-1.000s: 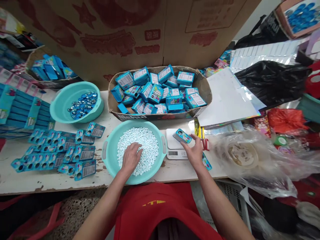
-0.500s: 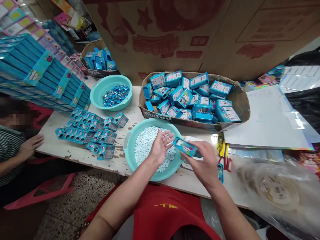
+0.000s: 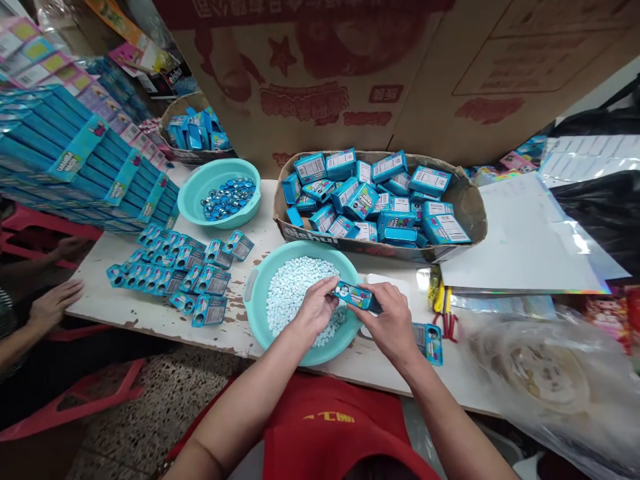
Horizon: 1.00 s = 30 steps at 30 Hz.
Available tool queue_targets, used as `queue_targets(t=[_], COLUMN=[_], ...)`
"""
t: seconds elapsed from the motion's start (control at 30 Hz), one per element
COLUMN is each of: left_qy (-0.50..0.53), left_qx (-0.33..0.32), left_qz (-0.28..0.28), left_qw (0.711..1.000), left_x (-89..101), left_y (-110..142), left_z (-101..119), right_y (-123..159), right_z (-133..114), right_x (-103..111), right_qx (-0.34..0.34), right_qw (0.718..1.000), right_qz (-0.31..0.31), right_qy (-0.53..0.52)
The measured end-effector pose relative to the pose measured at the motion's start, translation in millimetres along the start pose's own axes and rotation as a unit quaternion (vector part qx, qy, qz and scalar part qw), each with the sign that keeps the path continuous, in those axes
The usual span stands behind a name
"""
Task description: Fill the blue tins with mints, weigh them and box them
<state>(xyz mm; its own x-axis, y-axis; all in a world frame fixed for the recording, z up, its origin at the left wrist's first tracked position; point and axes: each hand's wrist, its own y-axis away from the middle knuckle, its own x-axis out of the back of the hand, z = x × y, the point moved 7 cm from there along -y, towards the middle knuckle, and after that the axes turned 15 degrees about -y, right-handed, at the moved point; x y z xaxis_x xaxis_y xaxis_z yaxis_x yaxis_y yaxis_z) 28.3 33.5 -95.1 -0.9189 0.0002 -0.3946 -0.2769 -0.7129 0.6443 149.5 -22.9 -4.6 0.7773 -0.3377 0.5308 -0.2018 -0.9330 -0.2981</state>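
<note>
My right hand (image 3: 393, 321) is closed around a small blue case (image 3: 356, 296) with a colourful label, held over the right rim of a teal basin (image 3: 253, 295). The basin is full of small white pellets (image 3: 295, 290). My left hand (image 3: 317, 308) hovers above the pellets, its fingers pinched on the case's left end. Whether any pellets are in those fingers is hidden. Both forearms reach in from the bottom, over a red garment.
A cardboard tray (image 3: 470, 203) of blue boxes stands behind the basin. A second teal basin (image 3: 193, 193) of shiny blue pieces and rows of blue cases (image 3: 175, 273) lie left. A white scale (image 3: 383, 280), another case (image 3: 433, 343), a plastic bag (image 3: 540, 380). Another person's hand (image 3: 55, 303) rests on the table's left edge.
My right hand lifted the case off the scale and brought it left over the basin. My left hand rose from the pellets and closed on the case's end. The view turned left.
</note>
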Motion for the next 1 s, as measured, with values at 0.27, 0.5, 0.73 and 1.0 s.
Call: queue_targets(t=[0.27, 0.5, 0.73, 1.0], left_qy=[-0.415, -0.702, -0.726, -0.703], left_qx=[-0.135, -0.212, -0.205, -0.175], left_qz=[0.035, 0.061, 0.066, 0.082], left_qw=[0.899, 0.677, 0.653, 0.685], left_x=[35.4, 54.2, 58.2, 66.7], left_y=[3.5, -6.6, -10.5, -11.5], left_z=[23.9, 15.3, 3.1, 11.1], right_y=[34.2, 56.4, 57.1, 116.7], right_z=[57.4, 134.0, 129.5, 101.5], right_x=[46.5, 47.9, 54.0, 104.2], right_qx=[-0.159, -0.265, -0.209, -0.179], right_qw=[0.961, 0.913, 0.954, 0.952], right_qz=[0.15, 0.234, 0.198, 0.248], right_qy=[-0.171, -0.204, -0.087, -0.03])
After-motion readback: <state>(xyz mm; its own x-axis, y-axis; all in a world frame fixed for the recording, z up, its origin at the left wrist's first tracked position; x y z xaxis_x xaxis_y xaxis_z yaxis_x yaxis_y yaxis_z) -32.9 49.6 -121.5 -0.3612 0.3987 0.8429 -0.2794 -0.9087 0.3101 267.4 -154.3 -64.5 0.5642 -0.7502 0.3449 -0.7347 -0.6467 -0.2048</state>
